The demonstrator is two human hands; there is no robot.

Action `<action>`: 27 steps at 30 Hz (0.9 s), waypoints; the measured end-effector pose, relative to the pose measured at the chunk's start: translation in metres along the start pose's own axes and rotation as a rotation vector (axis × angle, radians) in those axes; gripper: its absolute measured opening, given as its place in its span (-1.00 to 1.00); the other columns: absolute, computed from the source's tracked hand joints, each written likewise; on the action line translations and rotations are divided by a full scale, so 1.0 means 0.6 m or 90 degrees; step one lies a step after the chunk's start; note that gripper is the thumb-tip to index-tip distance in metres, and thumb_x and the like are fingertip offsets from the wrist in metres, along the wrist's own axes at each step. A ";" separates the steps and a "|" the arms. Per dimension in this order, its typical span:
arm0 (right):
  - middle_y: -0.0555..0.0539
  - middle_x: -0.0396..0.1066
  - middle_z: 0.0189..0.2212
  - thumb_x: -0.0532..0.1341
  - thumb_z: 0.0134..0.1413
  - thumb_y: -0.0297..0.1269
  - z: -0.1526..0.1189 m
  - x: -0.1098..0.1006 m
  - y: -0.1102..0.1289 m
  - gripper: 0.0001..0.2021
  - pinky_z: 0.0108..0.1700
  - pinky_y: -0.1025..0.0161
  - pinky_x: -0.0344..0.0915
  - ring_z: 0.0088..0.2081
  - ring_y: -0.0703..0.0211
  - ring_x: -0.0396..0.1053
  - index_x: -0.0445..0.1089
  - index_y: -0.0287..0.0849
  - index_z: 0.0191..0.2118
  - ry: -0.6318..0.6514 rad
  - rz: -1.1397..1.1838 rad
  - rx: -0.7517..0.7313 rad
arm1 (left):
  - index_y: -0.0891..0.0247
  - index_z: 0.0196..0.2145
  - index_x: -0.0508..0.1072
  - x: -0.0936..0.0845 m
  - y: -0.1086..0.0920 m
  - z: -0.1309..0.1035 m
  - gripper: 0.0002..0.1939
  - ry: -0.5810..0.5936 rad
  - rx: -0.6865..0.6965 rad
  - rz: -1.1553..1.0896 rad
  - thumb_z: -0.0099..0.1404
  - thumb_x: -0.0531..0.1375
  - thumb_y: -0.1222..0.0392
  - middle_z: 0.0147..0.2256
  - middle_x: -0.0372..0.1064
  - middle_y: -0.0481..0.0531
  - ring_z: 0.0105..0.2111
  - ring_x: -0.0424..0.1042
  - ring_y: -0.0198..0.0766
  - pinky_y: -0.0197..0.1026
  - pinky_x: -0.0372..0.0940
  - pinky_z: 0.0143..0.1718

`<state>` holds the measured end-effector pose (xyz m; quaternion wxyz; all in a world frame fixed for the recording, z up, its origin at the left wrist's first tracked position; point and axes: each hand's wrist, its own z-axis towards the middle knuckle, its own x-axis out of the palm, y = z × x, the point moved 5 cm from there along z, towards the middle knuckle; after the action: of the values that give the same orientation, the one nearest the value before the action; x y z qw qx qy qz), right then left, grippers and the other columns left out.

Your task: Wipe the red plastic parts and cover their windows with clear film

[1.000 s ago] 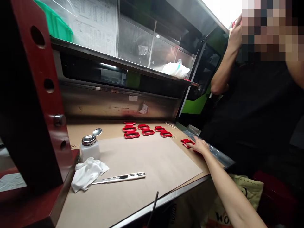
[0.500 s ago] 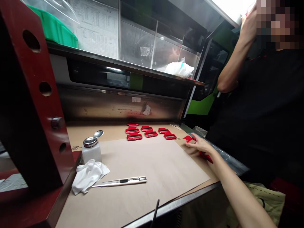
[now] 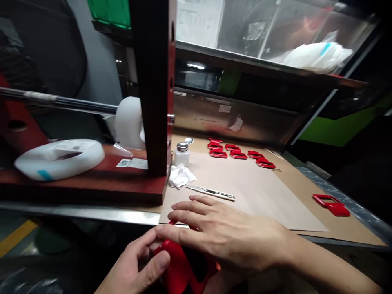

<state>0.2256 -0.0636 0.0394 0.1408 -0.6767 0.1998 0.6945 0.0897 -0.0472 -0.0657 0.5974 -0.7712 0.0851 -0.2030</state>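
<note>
Red plastic part point(image 3: 180, 265) now held at near edge of bench, in front of the body; half a second earlier sat at far right under right hand alone. Left hand point(image 3: 137, 265) curled around its left side, thumb pressed on top. Right hand point(image 3: 220, 237) laid over it, fingers spread and flat. View swung left since then: co-worker gone from sight, white foam roll point(image 3: 59, 157) on red stand point(image 3: 92, 183) newly visible. One red piece point(image 3: 330, 204) left at right; rows of red pieces point(image 3: 239, 153) unchanged at far side, utility knife point(image 3: 211, 192) and white cloth point(image 3: 180, 176) likewise.
</note>
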 end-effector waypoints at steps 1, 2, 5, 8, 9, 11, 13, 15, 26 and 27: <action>-0.29 0.25 0.13 0.30 0.03 -0.11 0.013 0.005 0.005 -0.21 0.26 0.05 -0.05 0.21 -0.08 0.11 -0.02 -0.29 0.29 0.008 0.008 -0.019 | 0.22 -0.25 0.56 -0.006 0.000 -0.007 -0.44 0.010 -0.013 -0.014 -0.07 0.36 -0.27 -0.38 0.54 0.08 -0.41 0.49 -0.13 -0.20 0.38 -0.32; -0.29 0.24 0.14 0.29 0.04 -0.11 0.024 0.011 0.008 -0.21 0.26 0.06 -0.04 0.22 -0.07 0.09 -0.03 -0.29 0.30 0.015 0.020 -0.034 | 0.24 -0.26 0.57 -0.013 0.001 -0.015 -0.48 0.012 -0.019 -0.017 -0.03 0.35 -0.23 -0.39 0.54 0.09 -0.38 0.49 -0.11 -0.21 0.38 -0.31; -0.26 0.09 0.25 0.27 0.08 -0.10 0.044 0.026 0.012 -0.20 0.27 0.08 -0.03 0.31 -0.05 -0.06 -0.08 -0.25 0.33 0.006 0.068 -0.042 | 0.28 -0.22 0.56 -0.045 0.013 -0.041 -0.53 -0.014 -0.028 -0.013 0.07 0.32 -0.16 -0.40 0.53 0.10 -0.42 0.45 -0.16 -0.25 0.34 -0.38; -0.22 -0.02 0.31 0.26 0.09 -0.03 0.049 0.040 0.011 -0.18 0.30 0.07 -0.03 0.34 -0.02 -0.14 -0.11 -0.18 0.35 -0.078 0.100 0.005 | 0.26 -0.12 0.52 -0.079 0.028 -0.067 -0.50 -0.078 -0.057 -0.062 0.09 0.32 -0.14 -0.42 0.51 0.08 -0.53 0.40 -0.23 -0.25 0.31 -0.46; -0.22 0.00 0.31 0.27 0.07 0.02 0.047 0.045 0.010 -0.15 0.30 0.08 -0.01 0.33 -0.01 -0.12 -0.13 -0.18 0.35 -0.124 0.108 0.029 | 0.25 -0.09 0.50 -0.089 0.032 -0.076 -0.49 -0.108 -0.069 -0.090 0.09 0.33 -0.13 -0.42 0.51 0.07 -0.53 0.40 -0.23 -0.24 0.31 -0.46; -0.23 0.08 0.27 0.27 0.02 0.08 0.040 0.061 0.009 -0.08 0.29 0.10 0.05 0.30 0.00 -0.02 -0.18 -0.18 0.36 -0.223 0.124 0.073 | 0.24 -0.08 0.48 -0.107 0.036 -0.093 -0.47 -0.184 -0.080 -0.133 0.06 0.35 -0.11 -0.43 0.51 0.05 -0.51 0.42 -0.21 -0.22 0.32 -0.42; -0.23 0.15 0.23 0.26 0.04 0.08 0.033 0.084 0.008 -0.09 0.26 0.12 0.13 0.26 0.01 0.08 -0.21 -0.15 0.36 -0.306 0.148 0.119 | 0.26 -0.10 0.48 -0.119 0.036 -0.107 -0.44 -0.255 -0.080 -0.149 0.01 0.38 -0.11 -0.45 0.51 0.03 -0.52 0.42 -0.22 -0.23 0.32 -0.41; -0.22 0.19 0.20 0.22 0.11 0.03 0.028 0.112 0.009 -0.17 0.21 0.15 0.21 0.22 0.04 0.16 -0.20 -0.12 0.35 -0.349 0.184 0.166 | 0.27 -0.08 0.47 -0.126 0.034 -0.117 -0.39 -0.306 -0.081 -0.146 -0.03 0.39 -0.13 -0.45 0.51 0.02 -0.52 0.42 -0.22 -0.23 0.33 -0.40; -0.13 0.42 -0.02 0.15 0.23 -0.15 0.004 0.159 0.049 -0.47 0.01 0.27 0.39 0.02 0.09 0.38 0.04 -0.07 0.26 -0.451 0.238 0.253 | 0.28 -0.06 0.45 -0.130 0.038 -0.120 -0.32 -0.367 -0.091 -0.113 -0.06 0.39 -0.17 -0.51 0.51 -0.03 -0.49 0.44 -0.23 -0.31 0.34 -0.38; -0.11 0.44 -0.06 0.14 0.23 -0.16 0.001 0.161 0.050 -0.49 -0.03 0.29 0.41 -0.02 0.11 0.41 0.06 -0.05 0.25 -0.458 0.258 0.252 | 0.27 -0.07 0.46 -0.130 0.039 -0.119 -0.33 -0.370 -0.092 -0.113 -0.06 0.39 -0.18 -0.51 0.51 -0.03 -0.49 0.44 -0.24 -0.31 0.34 -0.37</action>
<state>0.2066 -0.0968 -0.0540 0.1894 -0.3000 0.3957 0.8471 -0.0080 -0.0876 -0.0900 0.5204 -0.8417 -0.1427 -0.0184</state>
